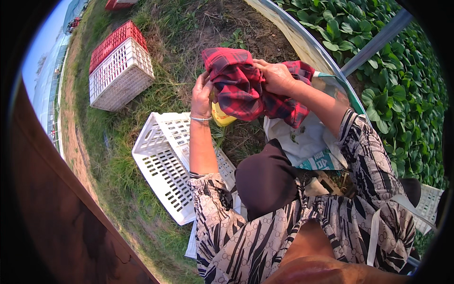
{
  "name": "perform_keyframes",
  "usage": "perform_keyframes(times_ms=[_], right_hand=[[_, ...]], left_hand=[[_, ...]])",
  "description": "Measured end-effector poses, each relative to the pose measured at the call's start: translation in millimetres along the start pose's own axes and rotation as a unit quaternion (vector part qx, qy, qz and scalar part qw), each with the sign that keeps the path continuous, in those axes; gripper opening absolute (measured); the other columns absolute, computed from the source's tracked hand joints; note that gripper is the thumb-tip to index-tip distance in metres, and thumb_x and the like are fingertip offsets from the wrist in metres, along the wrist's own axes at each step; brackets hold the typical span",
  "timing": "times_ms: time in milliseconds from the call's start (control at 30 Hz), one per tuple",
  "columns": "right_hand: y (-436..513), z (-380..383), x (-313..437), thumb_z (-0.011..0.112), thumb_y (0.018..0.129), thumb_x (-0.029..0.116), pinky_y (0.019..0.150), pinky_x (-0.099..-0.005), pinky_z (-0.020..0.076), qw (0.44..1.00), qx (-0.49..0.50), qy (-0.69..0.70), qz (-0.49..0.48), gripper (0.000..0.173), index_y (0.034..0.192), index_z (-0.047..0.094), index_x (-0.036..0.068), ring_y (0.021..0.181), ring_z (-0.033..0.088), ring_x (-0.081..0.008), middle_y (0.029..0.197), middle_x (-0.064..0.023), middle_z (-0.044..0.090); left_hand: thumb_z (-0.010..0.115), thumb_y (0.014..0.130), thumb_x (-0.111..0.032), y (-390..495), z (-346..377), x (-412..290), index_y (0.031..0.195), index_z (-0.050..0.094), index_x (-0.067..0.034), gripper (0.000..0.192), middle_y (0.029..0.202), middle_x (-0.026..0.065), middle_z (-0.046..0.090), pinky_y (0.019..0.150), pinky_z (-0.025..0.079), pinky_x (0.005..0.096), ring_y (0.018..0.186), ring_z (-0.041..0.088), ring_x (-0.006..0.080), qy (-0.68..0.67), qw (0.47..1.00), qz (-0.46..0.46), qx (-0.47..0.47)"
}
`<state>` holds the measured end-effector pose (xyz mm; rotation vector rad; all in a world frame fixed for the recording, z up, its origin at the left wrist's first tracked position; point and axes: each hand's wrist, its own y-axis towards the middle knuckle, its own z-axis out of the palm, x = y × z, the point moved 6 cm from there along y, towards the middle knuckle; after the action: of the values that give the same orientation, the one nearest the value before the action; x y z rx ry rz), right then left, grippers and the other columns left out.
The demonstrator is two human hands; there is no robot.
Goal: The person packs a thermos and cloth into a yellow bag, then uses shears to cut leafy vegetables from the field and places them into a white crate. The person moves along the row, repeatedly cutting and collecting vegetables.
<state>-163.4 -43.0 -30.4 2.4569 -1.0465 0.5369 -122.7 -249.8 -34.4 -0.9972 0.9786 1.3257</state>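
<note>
A red-and-black plaid cloth (239, 85), perhaps a garment, is bunched up in front of me, held between both hands. My left hand (202, 96), with a silvery bracelet at the wrist, grips its left edge; some of the fingers are hidden. From under the cloth shows a yellow object (221, 115), mostly covered, and I cannot tell whether the left hand touches it. My right hand (278, 77) pinches the folds from above, and part of the fabric hangs to the right of it. Beneath that part lies a white woven sack (305, 138) with a printed green band.
An empty white plastic crate (166, 170) stands tilted on the grass at left. Farther off, a white crate (122, 74) and a red crate (118, 39) stand together. A metal pole (377, 41) and leafy green crops (400, 88) lie to the right, past a plastic-sheet edge (301, 39).
</note>
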Motion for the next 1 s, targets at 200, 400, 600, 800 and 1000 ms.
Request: perform_keyframes(times_ms=[200, 400, 600, 800, 1000], right_hand=[[-7, 41, 14, 0.051, 0.082, 0.017, 0.070, -0.0391, 0.0515, 0.974, 0.108, -0.185, -0.075, 0.044, 0.125, 0.045, 0.021, 0.079, 0.063, -0.0292, 0.139, -0.0127, 0.034], [-12, 82, 34, 0.052, 0.079, 0.019, 0.064, -0.0353, 0.0505, 0.902, 0.234, -0.259, -0.255, 0.030, 0.108, 0.059, 0.018, 0.075, 0.062, -0.0237, 0.127, -0.0086, 0.048], [18, 100, 35, 0.054, 0.077, 0.018, 0.062, -0.0365, 0.0509, 0.931, 0.240, -0.208, -0.178, 0.035, 0.111, 0.060, 0.016, 0.082, 0.065, -0.0227, 0.118, -0.0100, 0.058], [62, 121, -49, 0.057, 0.072, 0.025, 0.077, -0.0383, 0.0485, 0.943, 0.181, 0.129, 0.247, 0.035, 0.101, 0.064, 0.007, 0.093, 0.061, -0.0325, 0.099, -0.0182, 0.064], [73, 157, -51, 0.067, 0.072, 0.027, 0.078, -0.0308, 0.0475, 0.854, 0.035, 0.449, 0.260, 0.037, 0.101, 0.065, 0.004, 0.087, 0.062, -0.0182, 0.096, -0.0083, 0.067]], left_hand=[[0.048, 0.090, -0.015, -2, -6, 1, 0.128, 0.039, 0.000, 0.041, 0.104, 0.0069, 0.059, 0.047, 0.042, 0.0205, 0.063, 0.056, 0.0092, -0.016, 0.999, -0.021, 0.023], [0.049, 0.091, -0.018, -8, 4, 6, 0.129, 0.038, -0.001, 0.043, 0.100, 0.0082, 0.060, 0.048, 0.044, 0.0193, 0.065, 0.057, 0.0098, 0.001, 0.999, -0.027, 0.039], [0.053, 0.089, -0.016, -19, 21, 19, 0.131, 0.034, 0.001, 0.049, 0.103, 0.0135, 0.056, 0.048, 0.043, 0.0167, 0.061, 0.054, 0.0080, 0.024, 0.997, -0.041, 0.064], [0.060, 0.082, -0.012, -47, 22, 14, 0.132, 0.034, -0.002, 0.057, 0.101, 0.0172, 0.061, 0.074, 0.050, 0.0332, 0.080, 0.064, 0.0244, 0.372, 0.925, 0.051, 0.051], [0.060, 0.078, -0.003, -46, 48, 23, 0.119, 0.051, -0.004, 0.042, 0.094, 0.0111, 0.064, 0.080, 0.047, 0.0296, 0.087, 0.062, 0.0205, 0.426, 0.899, 0.102, 0.008]])
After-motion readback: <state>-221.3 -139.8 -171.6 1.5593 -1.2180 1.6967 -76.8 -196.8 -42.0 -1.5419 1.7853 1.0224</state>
